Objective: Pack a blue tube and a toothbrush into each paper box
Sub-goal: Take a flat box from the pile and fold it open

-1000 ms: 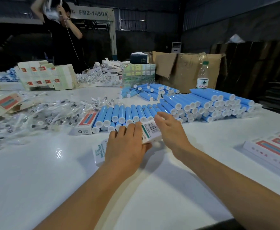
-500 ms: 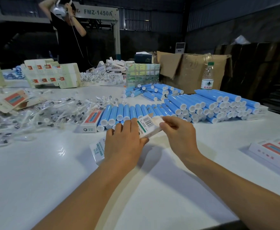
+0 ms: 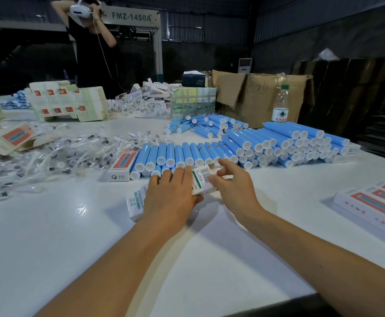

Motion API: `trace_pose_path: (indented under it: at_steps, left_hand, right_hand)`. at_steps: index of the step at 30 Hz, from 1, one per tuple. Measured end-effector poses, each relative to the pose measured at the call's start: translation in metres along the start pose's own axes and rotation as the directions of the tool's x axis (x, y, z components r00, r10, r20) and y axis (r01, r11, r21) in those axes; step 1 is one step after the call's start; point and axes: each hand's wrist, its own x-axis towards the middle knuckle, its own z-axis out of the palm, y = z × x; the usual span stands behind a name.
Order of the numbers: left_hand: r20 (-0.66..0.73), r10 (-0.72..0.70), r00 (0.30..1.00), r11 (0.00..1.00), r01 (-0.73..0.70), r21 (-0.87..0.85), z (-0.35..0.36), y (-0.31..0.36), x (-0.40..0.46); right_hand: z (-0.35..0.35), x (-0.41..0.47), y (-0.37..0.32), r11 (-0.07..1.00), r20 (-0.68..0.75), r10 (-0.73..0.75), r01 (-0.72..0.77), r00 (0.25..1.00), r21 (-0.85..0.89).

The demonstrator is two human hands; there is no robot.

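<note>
Between the hands: a long white printed paper box point(image 3: 200, 181) with a barcode, lying on the glossy white worktop point(image 3: 49, 236).
Left hand point(image 3: 172, 197): fingers curled over the box, gripping it.
Right hand point(image 3: 232, 186): thumb and fingertips pinching the box's far end flap.
Beyond both hands: smooth blue cylindrical tubes point(image 3: 187, 154) with white caps, laid in rows.
Left of them: crinkly clear-wrapped toothbrushes point(image 3: 49, 156), heaped loosely.

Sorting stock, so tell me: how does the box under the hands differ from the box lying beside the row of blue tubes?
The held box is gripped by the left hand; the lone box lies untouched. The held box shows teal lettering and a barcode, the lone box a red panel. Both are long white cartons.
</note>
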Motion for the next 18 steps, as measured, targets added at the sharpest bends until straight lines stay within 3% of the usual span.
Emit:
trace_pose_path:
  at_steps: [15,18]
  left_hand:
    - [-0.04,0.032,0.999,0.997,-0.029,0.067,0.0021,0.0106,-0.005]
    - [-0.048,-0.005,0.999,1.0,0.006,0.029,0.001,0.009,-0.0023]
  right_hand:
    - [0.0028,-0.0006,-0.0022,0.997,0.064,0.074,-0.073,0.995,-0.025]
    - [-0.0014,0.0003,-0.0039,0.992,0.004,-0.042,0.042,0.999,-0.118]
